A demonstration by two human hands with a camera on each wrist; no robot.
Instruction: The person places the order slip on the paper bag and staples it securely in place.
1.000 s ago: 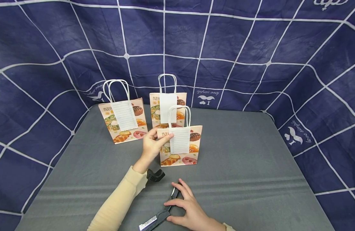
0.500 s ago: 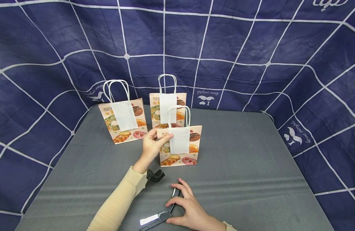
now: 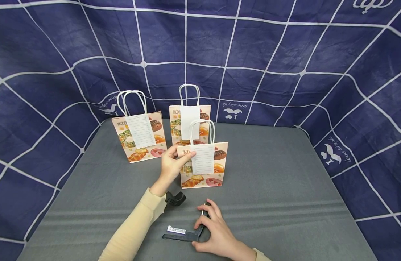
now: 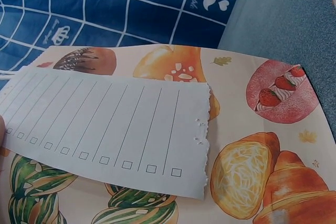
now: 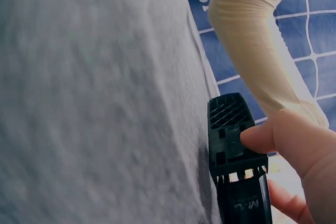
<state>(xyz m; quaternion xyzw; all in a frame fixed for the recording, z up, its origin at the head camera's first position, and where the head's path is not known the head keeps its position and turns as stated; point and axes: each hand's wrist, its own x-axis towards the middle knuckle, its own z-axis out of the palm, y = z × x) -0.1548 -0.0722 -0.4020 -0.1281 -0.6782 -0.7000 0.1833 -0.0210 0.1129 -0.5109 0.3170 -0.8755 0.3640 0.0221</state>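
Note:
In the head view my left hand (image 3: 171,166) grips the left edge of the front paper bag (image 3: 221,170), thumb on the lined slip (image 3: 203,160). The bag stands upright with bread and pastry prints and white handles. Its slip, with ruled lines and small checkboxes, fills much of the left wrist view (image 4: 121,129). Nearer the front, my right hand (image 3: 216,232) holds a black stapler (image 3: 187,237), swung wide into an angle, between thumb and fingers. A silvery strip lies along one of the stapler's arms. In the right wrist view my thumb presses the stapler's black end (image 5: 231,124).
Two more printed bags stand behind: a left one (image 3: 138,155) and a back one (image 3: 205,127), each with a white slip on its front. A black device (image 3: 175,198) sits at my left wrist. Blue gridded cloth (image 3: 265,43) surrounds the grey table (image 3: 278,174).
My right hand has turned the spread stapler, its lower arm swinging up towards level, and has shifted slightly right. The left hand and the bags have stayed put.

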